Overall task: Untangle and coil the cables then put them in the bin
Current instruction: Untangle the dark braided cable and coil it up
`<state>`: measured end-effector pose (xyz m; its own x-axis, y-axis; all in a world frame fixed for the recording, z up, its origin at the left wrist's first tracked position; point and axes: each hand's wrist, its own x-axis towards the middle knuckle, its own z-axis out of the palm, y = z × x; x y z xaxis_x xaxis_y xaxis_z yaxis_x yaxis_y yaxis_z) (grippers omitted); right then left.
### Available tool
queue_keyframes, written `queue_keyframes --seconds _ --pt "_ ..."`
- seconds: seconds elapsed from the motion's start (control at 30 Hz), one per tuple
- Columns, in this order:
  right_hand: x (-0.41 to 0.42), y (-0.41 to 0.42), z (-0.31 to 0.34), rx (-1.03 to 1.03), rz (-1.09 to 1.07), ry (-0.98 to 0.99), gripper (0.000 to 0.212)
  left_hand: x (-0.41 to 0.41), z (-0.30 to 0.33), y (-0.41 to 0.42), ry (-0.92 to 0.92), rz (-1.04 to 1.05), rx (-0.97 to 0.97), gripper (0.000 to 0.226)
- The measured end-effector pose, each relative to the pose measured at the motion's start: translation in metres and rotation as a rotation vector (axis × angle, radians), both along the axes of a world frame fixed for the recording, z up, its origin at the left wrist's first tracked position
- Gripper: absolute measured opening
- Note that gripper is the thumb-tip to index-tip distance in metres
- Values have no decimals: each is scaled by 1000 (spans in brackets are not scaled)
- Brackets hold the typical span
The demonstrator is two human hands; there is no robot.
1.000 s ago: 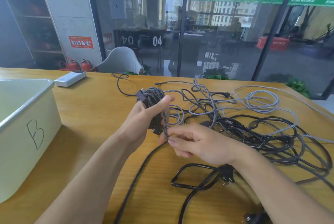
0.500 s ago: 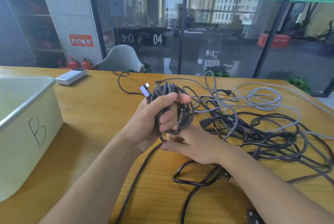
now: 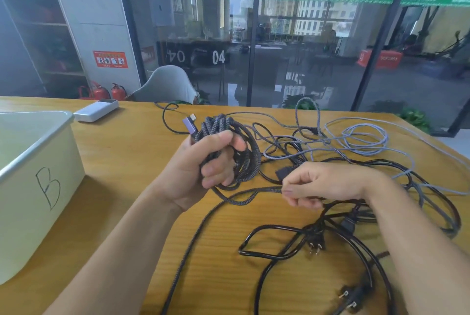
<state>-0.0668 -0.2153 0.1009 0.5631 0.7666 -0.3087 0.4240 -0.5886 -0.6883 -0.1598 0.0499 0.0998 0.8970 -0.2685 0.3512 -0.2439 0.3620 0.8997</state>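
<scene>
Braided cable [image 3: 244,193] is the one in play right now, dark woven jacket. Most of it is already bunched into a coil [image 3: 229,146] that the left hand [image 3: 203,169] holds up off the table [image 3: 122,151], fingers curled through the loops and thumb over the top. A purple angled connector [image 3: 190,125] sticks out of the coil's far-left side.

The bit that matters for the next wrap: the free length leaves the bottom of the coil and sags a little. It then runs roughly left to right across to the right hand [image 3: 328,185], which pinches it between thumb and fingertips with the other fingers loosely curled. So the working section lies crosswise between the two hands. The right hand sits to the right of the coil and a bit nearer the camera. From there the tail seems to double back and drop toward the near edge, though which strand is which gets hard to trace.

My guess is the right hand has to carry that span up and over toward the left hand for the next loop. The left hand just stays the anchor.

Everything else, the black power cords [image 3: 292,241] and the grey cables [image 3: 366,136], is still a messy pile behind and right of the hands. The bin [image 3: 38,151], marked B, sits at the far left, closer to the left hand, with no cables visibly in it yet
</scene>
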Motion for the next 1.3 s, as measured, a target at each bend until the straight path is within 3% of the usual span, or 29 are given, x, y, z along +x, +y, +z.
queue_keyframes --seconds 0.13,0.23,0.33,0.43,0.5,0.63,0.77,0.9,1.03,1.17,1.3 --pt "1 17 -7 -214 -263 -527 71 0 -10 -21 -10 -169 69 23" --pt "4 30 -12 -143 -467 -942 91 0 -10 -25 9 -216 119 25" --pt "6 29 -14 -89 -569 -1139 112 -3 -8 -24 -32 -207 233 27" --pt "2 34 -12 -84 -602 -1151 99 -3 -14 -38 -96 -189 600 22" --pt "-1 38 -6 22 -664 -1088 83 -1 -20 -49 -108 -191 720 22" --pt "-14 36 4 227 -669 -819 67 7 -24 -46 -84 -72 691 24" --pt "-37 48 8 173 -449 -665 52 14 -28 -33 -37 75 621 23" --pt "-45 57 8 42 -344 -784 40 19 -34 -29 -64 157 662 28" --pt "-59 67 9 -215 -253 -996 14 25 -45 -36 -79 364 838 27" --pt "-64 63 20 -321 -293 -1033 12 34 -50 -23 6 591 828 40" --pt "-62 61 17 -216 -218 -927 40 36 -49 -9 75 643 689 48"
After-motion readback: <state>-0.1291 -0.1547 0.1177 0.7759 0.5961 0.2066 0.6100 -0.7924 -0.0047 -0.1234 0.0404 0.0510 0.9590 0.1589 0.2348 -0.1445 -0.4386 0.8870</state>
